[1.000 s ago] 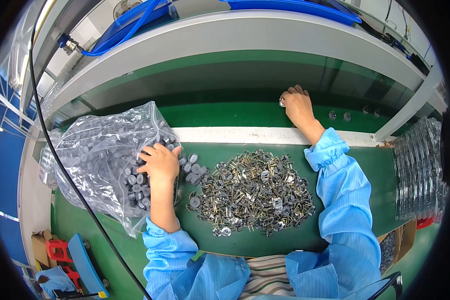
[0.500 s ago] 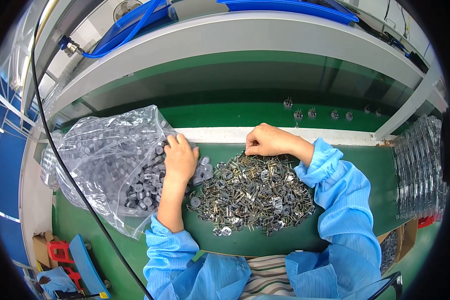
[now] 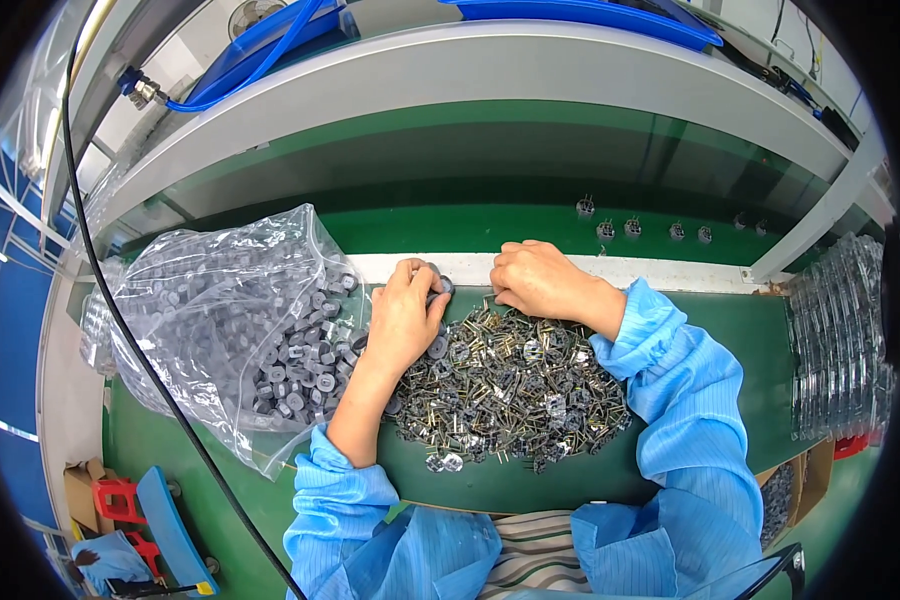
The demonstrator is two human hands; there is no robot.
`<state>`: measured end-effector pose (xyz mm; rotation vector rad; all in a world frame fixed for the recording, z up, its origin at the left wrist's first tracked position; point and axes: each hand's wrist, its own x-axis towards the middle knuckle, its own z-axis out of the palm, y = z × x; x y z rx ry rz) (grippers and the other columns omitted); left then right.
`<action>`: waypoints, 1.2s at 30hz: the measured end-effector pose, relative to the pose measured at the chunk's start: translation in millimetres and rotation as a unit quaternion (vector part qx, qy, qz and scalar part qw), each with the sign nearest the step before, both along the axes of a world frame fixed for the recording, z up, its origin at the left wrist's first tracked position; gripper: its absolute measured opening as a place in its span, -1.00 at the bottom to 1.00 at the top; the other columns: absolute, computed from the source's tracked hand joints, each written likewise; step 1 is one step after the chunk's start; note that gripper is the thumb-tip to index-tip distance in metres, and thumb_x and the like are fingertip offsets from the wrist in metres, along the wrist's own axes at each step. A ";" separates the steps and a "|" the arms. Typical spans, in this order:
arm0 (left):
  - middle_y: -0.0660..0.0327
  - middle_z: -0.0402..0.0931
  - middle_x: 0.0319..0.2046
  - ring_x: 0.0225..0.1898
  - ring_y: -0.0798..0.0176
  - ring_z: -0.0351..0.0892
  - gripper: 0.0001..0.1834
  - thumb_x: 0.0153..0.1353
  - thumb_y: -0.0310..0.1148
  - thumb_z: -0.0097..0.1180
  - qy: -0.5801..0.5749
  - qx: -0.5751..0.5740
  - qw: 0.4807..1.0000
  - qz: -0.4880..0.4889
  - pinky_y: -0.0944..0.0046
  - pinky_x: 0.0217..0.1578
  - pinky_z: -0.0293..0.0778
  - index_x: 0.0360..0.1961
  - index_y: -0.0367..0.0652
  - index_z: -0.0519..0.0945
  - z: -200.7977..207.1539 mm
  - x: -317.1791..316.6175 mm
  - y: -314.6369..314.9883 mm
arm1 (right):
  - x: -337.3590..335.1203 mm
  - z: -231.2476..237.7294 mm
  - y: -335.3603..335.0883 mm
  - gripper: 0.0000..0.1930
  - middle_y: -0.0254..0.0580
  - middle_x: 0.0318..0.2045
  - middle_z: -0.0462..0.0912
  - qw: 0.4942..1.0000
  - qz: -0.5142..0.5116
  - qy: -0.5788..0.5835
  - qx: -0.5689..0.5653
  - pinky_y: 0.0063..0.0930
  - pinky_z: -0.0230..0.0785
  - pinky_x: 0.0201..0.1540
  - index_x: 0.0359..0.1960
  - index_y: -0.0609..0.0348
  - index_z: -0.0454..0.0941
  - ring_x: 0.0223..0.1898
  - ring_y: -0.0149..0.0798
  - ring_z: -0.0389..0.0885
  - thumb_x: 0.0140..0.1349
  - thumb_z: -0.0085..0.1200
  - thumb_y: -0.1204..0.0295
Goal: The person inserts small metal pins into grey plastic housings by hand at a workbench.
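My left hand (image 3: 402, 318) is closed around a dark grey round plastic cap (image 3: 444, 287), just above the left edge of a pile of small pinned electronic parts (image 3: 515, 385). My right hand (image 3: 542, 280) is pinched at the far edge of that pile. Its fingertips hide most of what they hold; a thin metal bit shows beside them. To the left, a clear plastic bag (image 3: 200, 260) lies on its side, with many grey caps (image 3: 300, 375) in it and at its mouth.
Several pinned grey pieces (image 3: 632, 227) stand on the green surface beyond the white strip (image 3: 670, 274). Stacked clear plastic trays (image 3: 840, 340) are at the right. A black cable (image 3: 150, 365) crosses the left side. Above the back runs a grey beam (image 3: 490, 62).
My left hand has moved right from the bag's mouth, bringing a grey cap toward my right hand. My right hand stays pinched near the same spot.
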<state>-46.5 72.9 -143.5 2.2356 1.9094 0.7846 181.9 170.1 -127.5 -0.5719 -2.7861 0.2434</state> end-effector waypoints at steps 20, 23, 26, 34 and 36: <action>0.18 0.59 -0.06 0.03 0.07 0.54 -0.72 0.08 -0.47 0.28 0.012 0.067 0.995 -0.072 0.00 0.04 0.33 -0.14 -0.10 0.62 -4.9 8.1 4.5 | -0.3 -12.2 6.4 -0.78 -0.13 -0.21 0.61 0.992 -0.107 0.054 -0.041 -0.14 0.45 0.02 -0.24 0.18 0.72 -0.04 -0.02 0.57 0.07 0.33 0.40; 0.18 0.61 -0.13 -0.01 0.08 0.56 -0.72 0.07 -0.53 0.27 0.025 0.063 0.997 -0.044 0.01 0.05 0.32 -0.15 -0.13 0.62 4.3 13.2 1.4 | -1.2 -12.4 7.0 -0.76 -0.14 -0.19 0.57 0.989 -0.014 0.108 -0.100 -0.15 0.43 0.04 -0.21 0.19 0.70 -0.01 -0.03 0.53 0.06 0.34 0.47; 0.17 0.61 -0.16 -0.04 0.08 0.58 -0.67 0.06 -0.52 0.29 0.070 0.064 0.995 -0.023 -0.01 0.11 0.29 -0.09 -0.16 0.61 1.5 6.3 2.4 | -5.1 -19.3 7.7 -0.77 -0.14 -0.21 0.56 0.987 0.019 0.091 -0.134 -0.18 0.42 0.05 -0.21 0.19 0.71 0.00 -0.04 0.52 0.05 0.34 0.52; 0.14 0.55 -0.16 -0.09 0.17 0.63 -0.67 0.41 -0.41 0.11 -0.577 -0.043 0.810 -0.100 0.15 -0.09 0.55 0.14 -0.25 0.47 14.0 17.9 0.1 | -4.0 -12.6 5.2 -0.80 -0.11 -0.30 0.57 0.988 -0.016 0.083 -0.126 -0.10 0.46 -0.08 -0.31 0.19 0.66 -0.09 0.03 0.58 0.03 0.37 0.44; 0.16 0.53 -0.16 -0.14 0.25 0.60 -0.65 0.52 -0.36 -0.07 -0.686 -0.140 0.704 -0.122 0.21 -0.12 0.54 0.23 -0.28 0.40 27.7 15.1 -4.9 | -3.2 -10.9 6.4 -0.80 -0.11 -0.36 0.62 0.988 -0.013 0.089 -0.126 -0.22 0.50 -0.18 -0.32 0.20 0.62 -0.24 -0.04 0.65 0.06 0.36 0.43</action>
